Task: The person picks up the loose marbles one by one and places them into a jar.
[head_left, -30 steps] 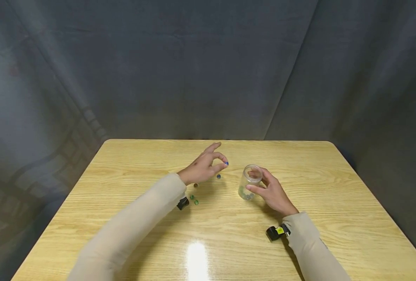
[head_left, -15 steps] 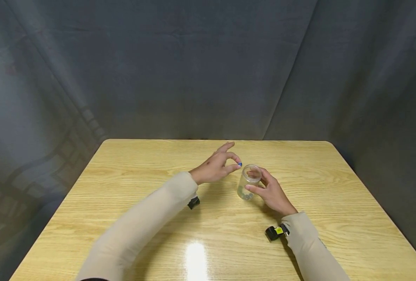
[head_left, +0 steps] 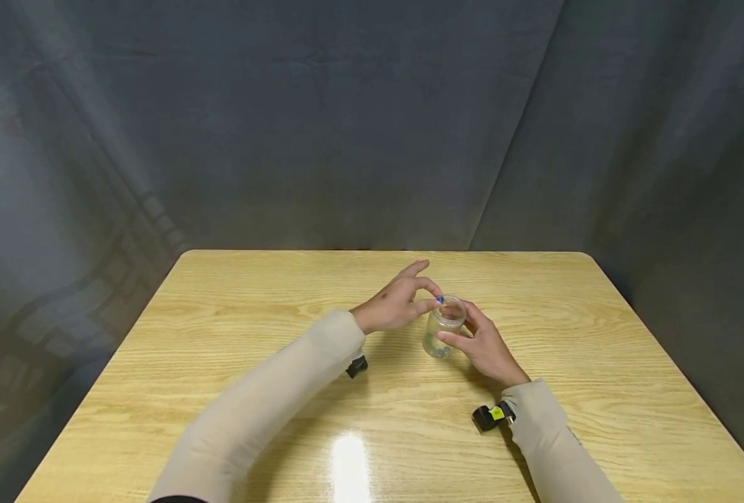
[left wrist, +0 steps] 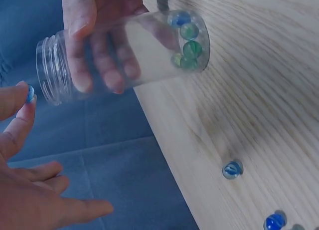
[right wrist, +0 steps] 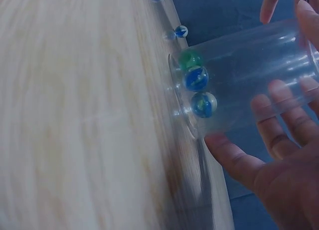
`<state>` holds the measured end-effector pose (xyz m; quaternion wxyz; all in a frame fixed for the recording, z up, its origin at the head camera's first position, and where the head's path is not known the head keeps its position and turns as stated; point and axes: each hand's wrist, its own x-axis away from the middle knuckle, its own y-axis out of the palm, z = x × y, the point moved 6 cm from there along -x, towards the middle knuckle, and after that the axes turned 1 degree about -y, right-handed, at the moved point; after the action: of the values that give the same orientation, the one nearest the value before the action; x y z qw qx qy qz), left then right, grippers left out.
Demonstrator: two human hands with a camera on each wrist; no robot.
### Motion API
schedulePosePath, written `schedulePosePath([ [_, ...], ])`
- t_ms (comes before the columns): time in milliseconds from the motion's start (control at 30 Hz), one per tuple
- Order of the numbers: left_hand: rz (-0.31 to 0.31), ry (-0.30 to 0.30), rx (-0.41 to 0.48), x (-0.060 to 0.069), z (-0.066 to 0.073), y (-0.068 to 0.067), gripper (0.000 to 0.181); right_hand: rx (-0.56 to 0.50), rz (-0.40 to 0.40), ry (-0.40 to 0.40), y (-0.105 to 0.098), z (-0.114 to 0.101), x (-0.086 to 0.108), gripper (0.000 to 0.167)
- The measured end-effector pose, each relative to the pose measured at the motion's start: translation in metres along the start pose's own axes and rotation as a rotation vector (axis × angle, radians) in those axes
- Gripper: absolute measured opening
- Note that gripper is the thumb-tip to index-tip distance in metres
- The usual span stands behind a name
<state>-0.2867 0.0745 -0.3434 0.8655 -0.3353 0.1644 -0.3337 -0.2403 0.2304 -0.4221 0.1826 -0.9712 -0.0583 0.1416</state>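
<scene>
My left hand [head_left: 393, 305] pinches a blue glass marble [head_left: 440, 299] between thumb and forefinger, its other fingers spread away. The marble is at the left rim of a clear, lidless jar [head_left: 432, 341], just outside its mouth in the left wrist view. From the right side, my right hand [head_left: 487, 349] grips the jar, thumb in front and fingers around the back. The jar is roughly upright on the table. Several blue and green marbles [left wrist: 192, 49] lie at its bottom.
Loose on the table [head_left: 321, 286] lie a blue marble [left wrist: 232, 169] and a darker blue one [left wrist: 275, 221], both hidden behind the left arm in the head view. A grey curtain [head_left: 359, 126] hangs behind the table's far edge.
My left hand has carried the pinched marble rightward to the jar's rim. Its arm now covers the loose marbles seen earlier. The right hand and jar have barely moved.
</scene>
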Motion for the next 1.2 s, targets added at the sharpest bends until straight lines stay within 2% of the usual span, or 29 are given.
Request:
schedulePosePath([
  [400,0.026,-0.003,-0.001,0.004,-0.003,-0.004,0.022,-0.009,-0.019,0.004,0.001,0.0,-0.001,0.062],
  [633,0.031,-0.01,0.012,0.011,-0.011,-0.009,0.023,-0.01,-0.019,0.035,0.0,0.003,0.0,0.062],
  [967,0.045,-0.075,0.033,0.022,-0.026,-0.018,0.021,-0.001,-0.019,0.011,-0.002,0.001,0.0,0.065],
  [1200,0.059,-0.088,0.05,0.031,-0.037,-0.024,0.018,-0.006,-0.011,0.0,-0.003,0.0,0.0,0.065],
])
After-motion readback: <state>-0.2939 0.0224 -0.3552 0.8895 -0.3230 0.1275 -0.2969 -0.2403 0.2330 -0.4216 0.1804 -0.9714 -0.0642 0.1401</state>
